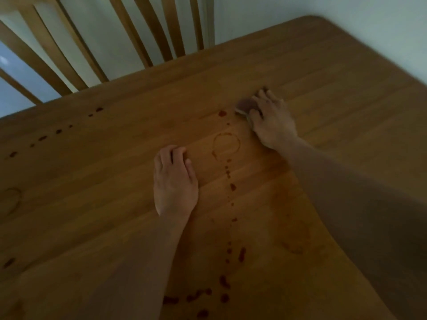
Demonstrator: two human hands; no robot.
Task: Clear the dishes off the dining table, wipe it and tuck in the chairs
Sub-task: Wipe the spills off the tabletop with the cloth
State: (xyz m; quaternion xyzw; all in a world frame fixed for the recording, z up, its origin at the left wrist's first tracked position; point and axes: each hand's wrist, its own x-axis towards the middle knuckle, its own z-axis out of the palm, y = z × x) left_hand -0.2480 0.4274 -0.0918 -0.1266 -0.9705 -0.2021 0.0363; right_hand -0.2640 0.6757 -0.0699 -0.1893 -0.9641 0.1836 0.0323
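Observation:
The wooden dining table (335, 72) fills the head view, with no dishes on the part I see. My right hand (272, 122) presses a small brownish sponge (246, 106) flat on the tabletop, far from me. Just left of the sponge lies a dark red drop (222, 113). A trail of red spots (233, 187) runs from there toward me, past a ring stain (226, 144). My left hand (174, 182) rests palm down on the table, fingers curled, holding nothing.
A wooden slat-back chair (147, 31) stands at the table's far edge, against a pale wall. More red drops (59, 131) run diagonally at left. Another ring stain (11, 199) shows near the left edge, and several red blotches (196, 295) lie close to me.

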